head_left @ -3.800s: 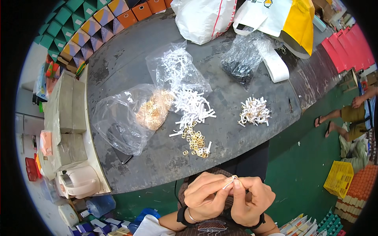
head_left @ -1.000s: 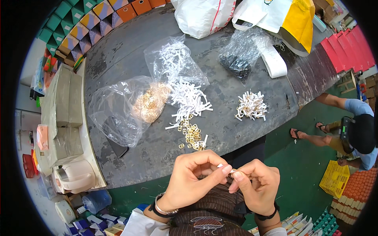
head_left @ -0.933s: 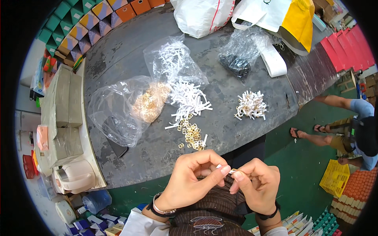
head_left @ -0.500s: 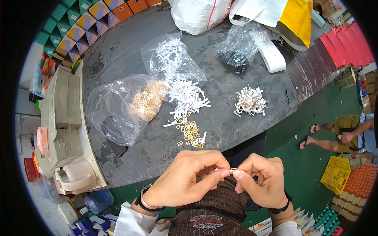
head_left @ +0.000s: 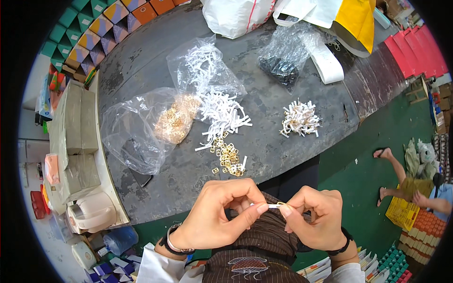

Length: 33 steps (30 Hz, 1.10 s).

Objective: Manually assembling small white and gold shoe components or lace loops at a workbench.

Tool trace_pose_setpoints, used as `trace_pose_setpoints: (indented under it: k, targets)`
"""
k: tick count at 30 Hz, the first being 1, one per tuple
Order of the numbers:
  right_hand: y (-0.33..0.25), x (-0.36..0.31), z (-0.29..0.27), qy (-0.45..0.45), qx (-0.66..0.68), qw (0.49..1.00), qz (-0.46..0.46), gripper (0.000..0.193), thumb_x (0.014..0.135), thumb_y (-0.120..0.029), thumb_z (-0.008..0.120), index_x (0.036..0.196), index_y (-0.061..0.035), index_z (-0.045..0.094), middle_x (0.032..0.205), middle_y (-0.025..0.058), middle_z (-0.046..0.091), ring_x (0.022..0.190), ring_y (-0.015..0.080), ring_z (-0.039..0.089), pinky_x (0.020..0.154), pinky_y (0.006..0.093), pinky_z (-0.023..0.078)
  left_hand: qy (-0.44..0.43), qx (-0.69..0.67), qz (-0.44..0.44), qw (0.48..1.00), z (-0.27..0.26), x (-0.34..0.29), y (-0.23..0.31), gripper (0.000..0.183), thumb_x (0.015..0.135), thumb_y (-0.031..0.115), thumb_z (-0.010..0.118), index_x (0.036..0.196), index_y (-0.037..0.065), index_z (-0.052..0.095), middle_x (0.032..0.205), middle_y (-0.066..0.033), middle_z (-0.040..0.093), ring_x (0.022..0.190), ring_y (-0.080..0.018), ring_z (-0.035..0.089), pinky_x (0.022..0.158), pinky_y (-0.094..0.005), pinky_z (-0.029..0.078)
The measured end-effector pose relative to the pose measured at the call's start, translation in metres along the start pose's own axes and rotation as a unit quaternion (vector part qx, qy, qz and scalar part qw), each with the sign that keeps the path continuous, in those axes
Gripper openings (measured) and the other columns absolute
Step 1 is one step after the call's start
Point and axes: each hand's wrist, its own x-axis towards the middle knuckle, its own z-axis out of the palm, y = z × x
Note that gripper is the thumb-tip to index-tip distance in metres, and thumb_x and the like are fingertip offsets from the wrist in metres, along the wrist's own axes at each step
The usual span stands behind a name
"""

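In front of my lap, a short white strip (head_left: 273, 206) stretches between my two hands. My left hand (head_left: 221, 214) pinches one end of it between thumb and forefinger. My right hand (head_left: 317, 218) pinches a small gold buckle (head_left: 281, 204) at the strip's other end; fingertips partly cover it, so how far the strip runs through is unclear. Just beyond the hands lies a loose pile of gold buckles (head_left: 228, 154), touching a heap of white strips (head_left: 225, 114). Farther right sits a separate cluster of strips with gold pieces on them (head_left: 300, 119).
Clear plastic bags hold more gold buckles (head_left: 173, 123) and white strips (head_left: 202, 61) on the dark table (head_left: 264, 122). A black-filled plastic bag (head_left: 283, 66) and a white bag (head_left: 236, 19) stand farther back. Another person (head_left: 415, 193) is on the green floor at right.
My left hand has drawn slightly left, away from my right, so more of the white strip shows between them. The other person at right has shifted position.
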Motion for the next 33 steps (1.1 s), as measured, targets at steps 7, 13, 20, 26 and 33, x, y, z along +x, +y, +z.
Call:
trace_pose_setpoints:
  k: [7,13,20,26,33]
  targets:
    - [0.000,-0.001,0.005,0.029,-0.053,0.997,-0.047,0.013,0.078,-0.002,0.068,0.070,-0.0014,0.059,0.052,0.0032,0.057,0.044,0.0080,0.058,0.040,0.0205,0.042,0.029,0.041,0.046,0.998,0.003,-0.002,-0.004,0.006,0.085,0.001,0.064,0.081,-0.002,0.061,0.069,-0.0040,0.059,0.058,-0.0066,0.054,0.052,-0.0207,0.043]
    - [0.001,-0.003,0.012,0.073,-0.106,0.988,-0.091,0.012,0.078,-0.001,0.069,0.071,-0.0019,0.058,0.052,0.0041,0.057,0.043,0.0104,0.058,0.040,0.0219,0.042,0.098,0.180,0.150,0.967,0.014,-0.005,0.002,0.003,0.079,-0.002,0.067,0.079,-0.001,0.064,0.070,-0.0078,0.062,0.057,-0.0123,0.059,0.052,-0.0234,0.045]
    - [-0.003,-0.008,0.023,0.155,-0.194,0.957,-0.148,0.014,0.076,0.001,0.069,0.070,-0.0032,0.057,0.057,0.0048,0.059,0.042,0.0129,0.055,0.041,0.0236,0.042,0.180,0.309,0.312,0.880,0.035,-0.003,-0.007,0.015,0.072,-0.005,0.071,0.083,0.001,0.064,0.071,-0.0107,0.064,0.056,-0.0215,0.062,0.049,-0.0270,0.048]
    - [0.000,-0.017,0.029,0.185,-0.193,0.947,-0.177,0.011,0.080,0.001,0.066,0.073,-0.0016,0.058,0.057,0.0049,0.062,0.042,0.0121,0.056,0.041,0.0215,0.040,0.190,0.384,0.379,0.820,0.038,-0.007,-0.022,0.025,0.066,-0.007,0.069,0.089,0.001,0.064,0.075,-0.0101,0.065,0.057,-0.0201,0.062,0.047,-0.0256,0.049]
    - [-0.010,-0.022,0.033,0.179,-0.153,0.961,-0.147,0.011,0.085,0.000,0.062,0.075,0.0005,0.057,0.058,0.0059,0.063,0.043,0.0088,0.056,0.040,0.0197,0.040,0.177,0.343,0.418,0.822,0.039,-0.005,-0.031,0.031,0.062,-0.010,0.066,0.092,-0.002,0.064,0.077,-0.0113,0.065,0.059,-0.0200,0.063,0.049,-0.0259,0.050]
